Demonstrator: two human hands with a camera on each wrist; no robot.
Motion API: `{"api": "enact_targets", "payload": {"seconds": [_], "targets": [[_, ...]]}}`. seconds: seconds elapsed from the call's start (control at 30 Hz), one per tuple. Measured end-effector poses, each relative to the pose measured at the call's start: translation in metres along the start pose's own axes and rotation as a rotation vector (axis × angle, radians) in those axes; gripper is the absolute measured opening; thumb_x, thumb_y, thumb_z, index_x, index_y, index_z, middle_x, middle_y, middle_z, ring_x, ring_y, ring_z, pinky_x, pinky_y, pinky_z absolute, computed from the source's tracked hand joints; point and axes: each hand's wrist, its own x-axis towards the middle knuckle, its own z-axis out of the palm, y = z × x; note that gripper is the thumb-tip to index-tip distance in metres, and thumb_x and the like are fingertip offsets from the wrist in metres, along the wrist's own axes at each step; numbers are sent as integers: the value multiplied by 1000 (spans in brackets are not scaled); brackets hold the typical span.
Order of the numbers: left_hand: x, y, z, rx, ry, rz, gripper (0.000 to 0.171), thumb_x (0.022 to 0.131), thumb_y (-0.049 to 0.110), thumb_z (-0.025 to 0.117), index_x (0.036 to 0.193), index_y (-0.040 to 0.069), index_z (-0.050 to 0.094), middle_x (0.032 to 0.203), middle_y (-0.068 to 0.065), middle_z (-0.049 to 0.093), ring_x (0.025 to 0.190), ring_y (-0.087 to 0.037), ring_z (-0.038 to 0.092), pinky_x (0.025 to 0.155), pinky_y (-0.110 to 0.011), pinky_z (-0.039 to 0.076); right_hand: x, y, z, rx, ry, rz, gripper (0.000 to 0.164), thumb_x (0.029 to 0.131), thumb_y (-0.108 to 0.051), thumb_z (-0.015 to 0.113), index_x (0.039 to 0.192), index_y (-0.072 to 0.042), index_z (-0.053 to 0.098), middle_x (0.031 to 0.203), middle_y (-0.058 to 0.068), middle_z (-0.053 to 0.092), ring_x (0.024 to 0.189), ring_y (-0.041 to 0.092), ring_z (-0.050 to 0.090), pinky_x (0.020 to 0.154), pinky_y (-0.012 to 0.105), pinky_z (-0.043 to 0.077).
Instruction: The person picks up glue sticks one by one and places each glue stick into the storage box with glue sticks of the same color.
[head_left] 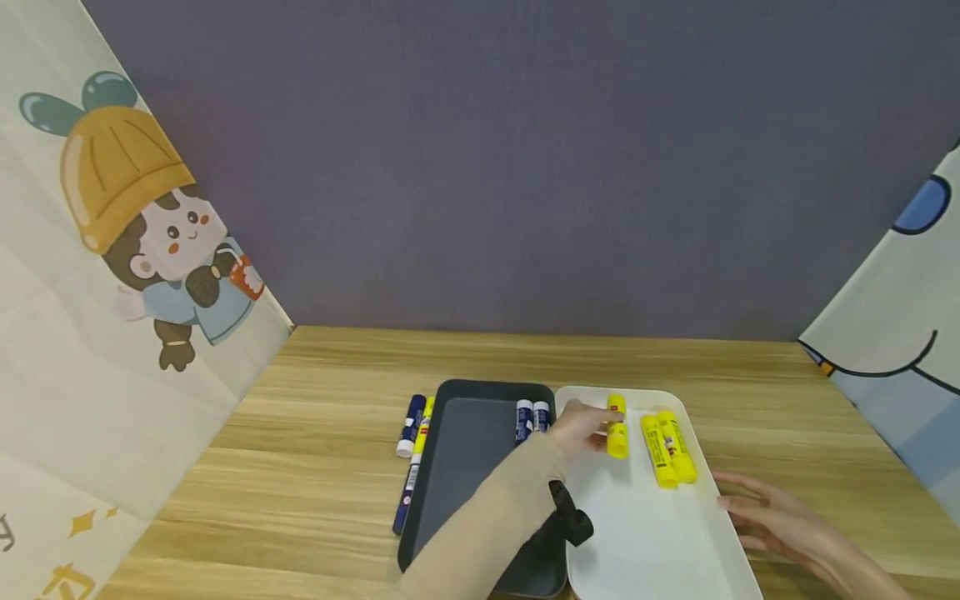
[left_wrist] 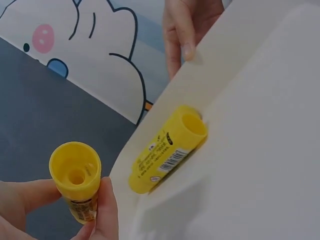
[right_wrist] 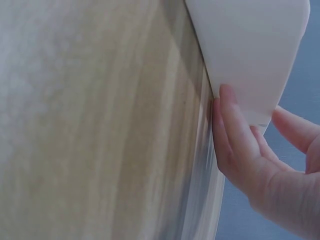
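One stick sits pinched in the left hand above the tray, pointing forward, the lying pair just to its right, the right hand, fingers loosely extended, touching the tray's outer side.

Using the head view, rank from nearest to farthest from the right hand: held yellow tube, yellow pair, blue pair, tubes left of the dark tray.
1. Yellow pair: right side of white tray.
2. Held yellow tube: in left hand, over white tray.
3. Blue pair: right side of dark tray.
4. Outer tubes: left of dark tray.
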Motion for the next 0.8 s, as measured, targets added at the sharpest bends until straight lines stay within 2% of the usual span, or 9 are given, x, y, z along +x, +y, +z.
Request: {"api": "enact_targets", "payload": {"seconds": [0.1, 0.37, 0.57, 0.8], "targets": [[1, -3, 4, 8, 38, -6, 33, 78, 8, 66, 103, -3, 47, 84, -12, 53, 71, -22, 57, 71, -33, 52, 0, 0, 0, -16, 5, 9, 60, 92, -18, 47, 133, 10, 13, 107, 2, 57, 95, 20, 57, 81, 43, 47], [6, -5, 12, -13, 119, -19, 48, 76, 5, 67, 113, -3, 38, 83, -13, 50, 71, -24, 58, 70, -35, 52, 0, 0, 0, -41, 31, 26, 62, 92, -20, 48, 133, 11, 12, 106, 3, 58, 94, 20, 57, 80, 43, 48], [7, -10, 13, 23, 161, 2, 43, 75, 3, 67, 109, -4, 41, 79, -9, 48, 67, -19, 52, 67, -33, 52, 0, -1, 0, -30, 15, 20, 59, 92, -18, 47, 133, 9, 15, 107, 3, 58, 95, 21, 57, 81, 43, 48], [12, -18, 13, 73, 178, -1, 37, 75, 4, 67, 104, -3, 45, 77, -8, 48, 65, -17, 51, 65, -30, 52, 1, -1, -1, -28, 36, 32, 58, 91, -19, 48, 134, 8, 17, 107, 2, 57, 95, 21, 57, 81, 43, 47]]}}
